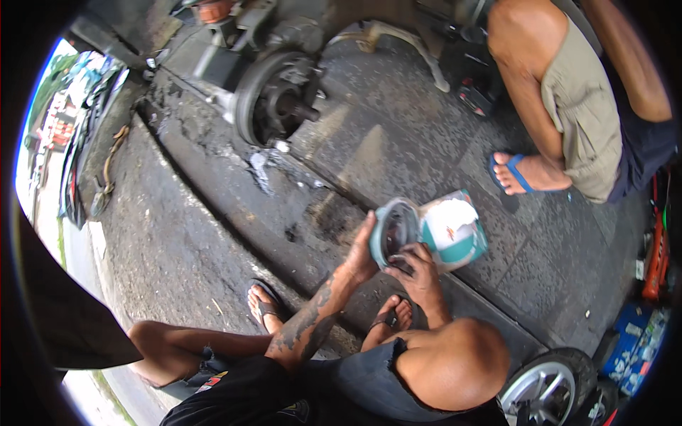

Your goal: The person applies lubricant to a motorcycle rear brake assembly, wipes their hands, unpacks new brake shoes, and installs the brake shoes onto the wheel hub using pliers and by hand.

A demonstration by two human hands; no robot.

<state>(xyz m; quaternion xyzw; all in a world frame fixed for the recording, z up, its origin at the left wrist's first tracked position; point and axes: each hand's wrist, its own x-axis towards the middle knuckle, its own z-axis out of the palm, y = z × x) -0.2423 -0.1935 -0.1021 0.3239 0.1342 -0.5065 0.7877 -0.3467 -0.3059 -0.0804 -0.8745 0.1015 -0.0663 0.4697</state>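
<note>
A round open tub [396, 226] with a greenish rim and a dark inside is held above the pavement, tilted so its mouth shows. My left hand [361, 248] is closed round its left side, the thumb near the top of the rim. At the lower right of the mouth is my right hand [419, 273], its fingers bent and dark-stained. A small dark thing seems to be in those fingers, too blurred to name. Just right of the tub lies a white and teal package [458, 248], with a crumpled white piece [455, 215] on top.
A vehicle's wheel hub [273, 99] with a protruding axle stands at the upper left. Another person's bent leg [533, 92] and blue sandal are at the upper right. A spoked wheel [543, 387] and blue case [636, 341] sit at the lower right. A groove edge [192, 184] crosses the pavement.
</note>
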